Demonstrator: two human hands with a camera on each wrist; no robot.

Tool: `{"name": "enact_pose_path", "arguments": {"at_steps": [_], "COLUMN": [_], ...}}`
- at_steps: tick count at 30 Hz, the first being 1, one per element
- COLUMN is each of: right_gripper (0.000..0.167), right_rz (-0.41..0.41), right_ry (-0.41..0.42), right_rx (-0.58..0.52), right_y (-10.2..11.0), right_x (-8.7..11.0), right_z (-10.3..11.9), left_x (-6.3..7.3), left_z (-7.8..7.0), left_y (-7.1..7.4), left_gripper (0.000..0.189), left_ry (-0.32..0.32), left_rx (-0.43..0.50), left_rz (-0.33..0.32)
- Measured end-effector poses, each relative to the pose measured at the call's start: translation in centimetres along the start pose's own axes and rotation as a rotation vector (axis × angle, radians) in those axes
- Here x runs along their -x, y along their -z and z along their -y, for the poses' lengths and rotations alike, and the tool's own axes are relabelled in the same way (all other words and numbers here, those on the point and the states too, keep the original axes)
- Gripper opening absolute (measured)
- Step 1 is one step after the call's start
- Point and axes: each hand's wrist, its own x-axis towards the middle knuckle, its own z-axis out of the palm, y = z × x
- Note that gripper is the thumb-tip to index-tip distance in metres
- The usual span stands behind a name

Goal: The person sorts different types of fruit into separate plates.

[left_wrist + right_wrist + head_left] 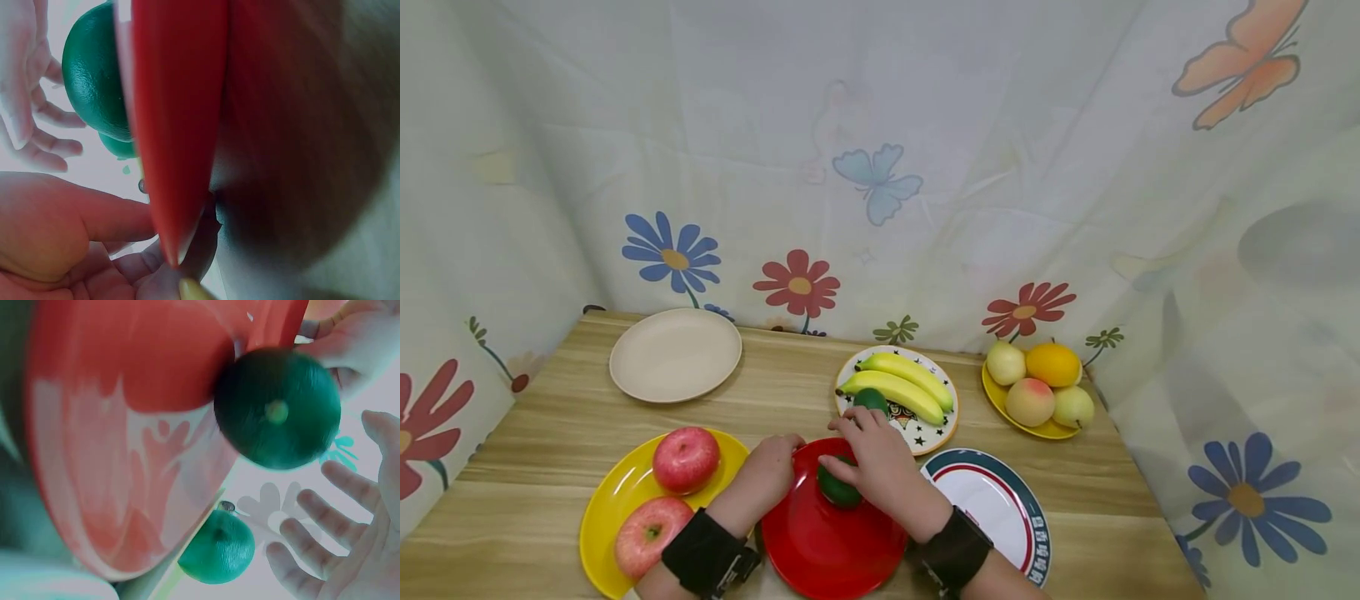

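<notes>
My left hand (763, 475) grips the left far rim of a red plate (835, 550), thumb on the upper side and fingers beneath in the left wrist view. On the plate lies a round green lime (840, 487), near its far edge. My right hand (883, 467) reaches over the plate beside that lime; the right wrist view shows its fingers (344, 481) spread and apart from the fruit. Just beyond, a second lime (871, 400) sits with two bananas (898, 396) on a star-patterned white plate (936, 437), partly hidden behind my right fingers.
Left of the red plate is a yellow plate (597, 517) holding two apples (685, 460). A beige plate (676, 356) stands at the back left. To the right are a green-rimmed white plate (992, 508) and a small yellow plate (1041, 429) of several fruits.
</notes>
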Motion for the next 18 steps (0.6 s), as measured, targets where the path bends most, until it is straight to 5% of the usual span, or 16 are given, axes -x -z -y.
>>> {"name": "enact_pose_path", "arguments": {"at_steps": [18], "right_gripper": [0.044], "right_rz": [-0.089], "right_ry": [-0.08], "right_rx": [-0.019], "right_y": [1.7], "right_x": [-1.7], "right_z": [-1.9], "left_x": [-0.2], "left_z": [0.2], "left_y": [0.0], "left_gripper": [0.023], "left_ry": [0.02], "left_rx": [0.036], "left_rz": [0.017]}}
